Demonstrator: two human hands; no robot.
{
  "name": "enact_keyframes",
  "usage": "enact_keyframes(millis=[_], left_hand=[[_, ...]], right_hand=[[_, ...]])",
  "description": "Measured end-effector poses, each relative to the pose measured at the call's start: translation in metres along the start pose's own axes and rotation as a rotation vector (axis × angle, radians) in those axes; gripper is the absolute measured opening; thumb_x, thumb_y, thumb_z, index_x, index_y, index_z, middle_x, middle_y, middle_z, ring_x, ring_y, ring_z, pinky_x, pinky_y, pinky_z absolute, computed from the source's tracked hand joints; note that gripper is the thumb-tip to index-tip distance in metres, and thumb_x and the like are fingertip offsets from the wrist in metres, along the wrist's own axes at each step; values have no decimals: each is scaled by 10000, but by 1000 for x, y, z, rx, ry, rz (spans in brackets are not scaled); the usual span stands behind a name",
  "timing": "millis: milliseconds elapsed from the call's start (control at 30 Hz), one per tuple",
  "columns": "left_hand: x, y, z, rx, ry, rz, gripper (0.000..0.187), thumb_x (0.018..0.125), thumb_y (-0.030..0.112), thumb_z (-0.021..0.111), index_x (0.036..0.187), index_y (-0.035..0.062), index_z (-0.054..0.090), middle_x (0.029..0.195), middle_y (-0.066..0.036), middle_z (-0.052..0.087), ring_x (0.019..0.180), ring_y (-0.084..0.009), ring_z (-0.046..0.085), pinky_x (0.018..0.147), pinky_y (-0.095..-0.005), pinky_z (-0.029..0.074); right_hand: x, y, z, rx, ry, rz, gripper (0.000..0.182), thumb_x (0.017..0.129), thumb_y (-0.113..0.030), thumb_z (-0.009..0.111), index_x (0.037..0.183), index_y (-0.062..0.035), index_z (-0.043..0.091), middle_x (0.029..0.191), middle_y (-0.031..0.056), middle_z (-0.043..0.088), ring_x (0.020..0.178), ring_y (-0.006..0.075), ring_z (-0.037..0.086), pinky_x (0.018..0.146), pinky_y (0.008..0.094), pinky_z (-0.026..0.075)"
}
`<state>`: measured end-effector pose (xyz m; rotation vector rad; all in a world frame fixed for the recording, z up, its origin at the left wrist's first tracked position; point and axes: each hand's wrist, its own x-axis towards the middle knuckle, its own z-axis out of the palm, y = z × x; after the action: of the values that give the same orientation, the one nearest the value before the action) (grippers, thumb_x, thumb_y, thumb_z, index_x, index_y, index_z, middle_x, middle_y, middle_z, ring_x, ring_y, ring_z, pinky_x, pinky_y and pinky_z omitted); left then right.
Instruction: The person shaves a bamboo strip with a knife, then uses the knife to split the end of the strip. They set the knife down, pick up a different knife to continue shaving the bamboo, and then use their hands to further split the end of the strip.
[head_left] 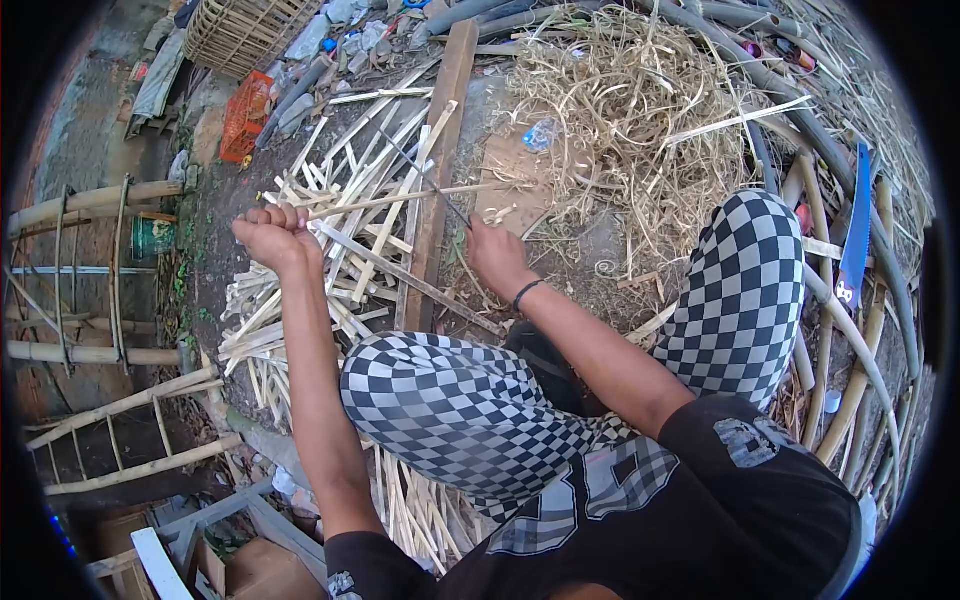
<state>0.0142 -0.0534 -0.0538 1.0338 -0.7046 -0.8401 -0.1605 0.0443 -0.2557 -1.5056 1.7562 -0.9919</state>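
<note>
My left hand (pixel 275 238) is closed round one end of a thin bamboo strip (pixel 390 200), which runs right across a wooden plank (pixel 440 170). My right hand (pixel 497 258) grips a knife with a long dark blade (pixel 430 180); the blade points up and left and crosses the strip over the plank. The handle is mostly hidden in my fingers. Under and left of the plank lies a heap of split bamboo strips (pixel 290 300). Beyond the strip's far end, thin shavings lie on a brown board (pixel 513 170).
A large pile of curly shavings (pixel 640 110) lies at the upper right. A blue saw (pixel 857 225) rests near bamboo poles (pixel 868 350) on the right. An orange crate (pixel 246 117) and woven basket (pixel 235 35) stand upper left, with bamboo ladders (pixel 130 450) at lower left.
</note>
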Motion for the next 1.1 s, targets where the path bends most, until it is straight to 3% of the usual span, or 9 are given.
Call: enact_keyframes(millis=[200,300,467,567,700,767,867,1000,1100], left_hand=[[-6,-4,-7,-15,-47,-37,378,926,311,317,596,176,190,507,21,156,463,-127,115,474,-313,181],[-21,3,10,12,-165,8,380,954,279,281,606,171,172,518,23,132,470,-124,109,471,-311,176],[-18,8,12,1,-181,10,400,951,297,298,592,169,176,501,14,139,464,-130,100,471,-315,159],[-33,9,33,-40,-284,6,414,954,305,312,585,170,182,489,17,143,467,-129,88,465,-315,146],[-24,10,36,-37,-270,49,418,961,316,302,587,167,189,487,13,147,458,-127,90,457,-314,146],[-28,12,38,-24,-263,40,422,973,310,285,590,168,179,499,18,141,465,-123,93,463,-312,154],[-27,15,40,-18,-290,57,435,989,315,266,590,169,172,511,22,137,470,-122,95,467,-310,165],[-30,19,37,-13,-269,20,440,990,324,261,589,167,172,511,20,134,472,-128,95,467,-313,165],[-28,13,30,-8,-244,29,441,989,326,253,587,166,169,513,18,129,475,-131,94,469,-319,168]], right_hand=[[-5,-49,-30,-8,-148,-36,164,905,-127,522,1009,-5,553,679,251,635,669,461,643,618,564,511],[0,-80,-48,-37,-205,-229,168,906,-108,492,1016,-2,561,692,267,638,680,452,653,645,554,517],[30,53,-5,-133,-100,166,207,853,-72,514,1021,7,606,870,256,686,835,419,686,732,511,550],[31,79,-15,-190,-123,219,228,851,-83,524,1033,14,622,925,264,684,871,418,682,769,505,550],[7,-7,-44,-149,-158,161,243,845,-68,511,1057,13,600,876,272,680,863,428,680,783,520,542],[-1,-35,-42,-100,-133,-40,212,914,-124,506,1050,30,562,702,275,638,700,461,654,647,552,524],[-11,-75,-57,-9,-117,-177,202,928,-142,508,1066,4,538,630,265,610,631,473,629,626,569,502],[-8,-1,-24,-60,-105,-10,210,933,-162,530,1086,-17,540,684,271,630,667,471,638,646,560,513],[-6,132,-25,-259,-160,227,277,906,-187,542,1087,17,587,830,280,665,827,451,663,752,521,544]])
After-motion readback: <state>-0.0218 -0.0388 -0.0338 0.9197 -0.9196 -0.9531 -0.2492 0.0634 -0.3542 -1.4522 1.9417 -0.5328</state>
